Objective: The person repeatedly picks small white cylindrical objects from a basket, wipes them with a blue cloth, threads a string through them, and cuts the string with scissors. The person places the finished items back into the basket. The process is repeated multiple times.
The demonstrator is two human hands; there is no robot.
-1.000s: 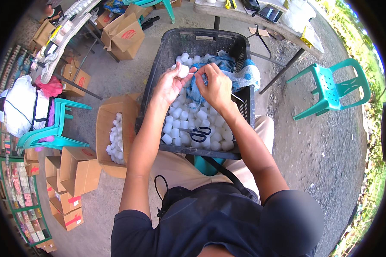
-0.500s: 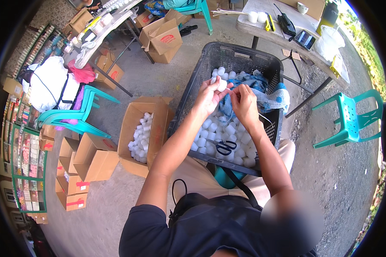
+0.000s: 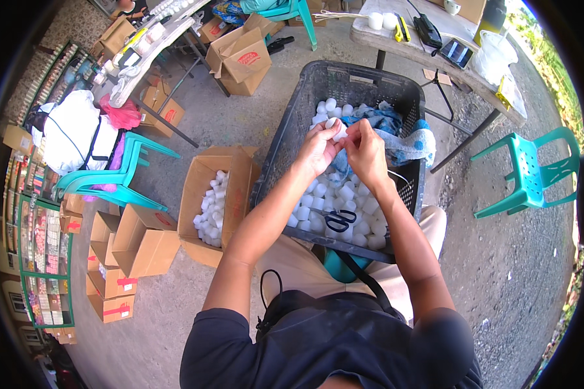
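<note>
My left hand [image 3: 316, 150] is closed around a small white cylinder [image 3: 339, 131], above a black plastic crate [image 3: 287, 136]. My right hand [image 3: 367, 155] meets it from the right, fingers pinched together against the cylinder's side; whatever lies between those fingertips is too small to make out. Beneath my hands, many more white cylinders [image 3: 346, 192] fill the crate's bottom. Dark-handled scissors [image 3: 339, 221] rest on top of them at the near end. A blue patterned cloth [image 3: 405, 146] lies in the crate and hangs over its right wall.
Left of the crate stands an open cardboard box [image 3: 235, 194] holding white cylinders. Smaller cardboard boxes [image 3: 146, 243] and stacked green chairs [image 3: 120, 175] are farther left. A table [image 3: 428, 61] is at the far right, with a green chair [image 3: 529, 168] nearer on that side.
My right hand has moved slightly left and up, closing the small gap to my left hand, so its fingers now touch the cylinder. The view has shifted slightly.
</note>
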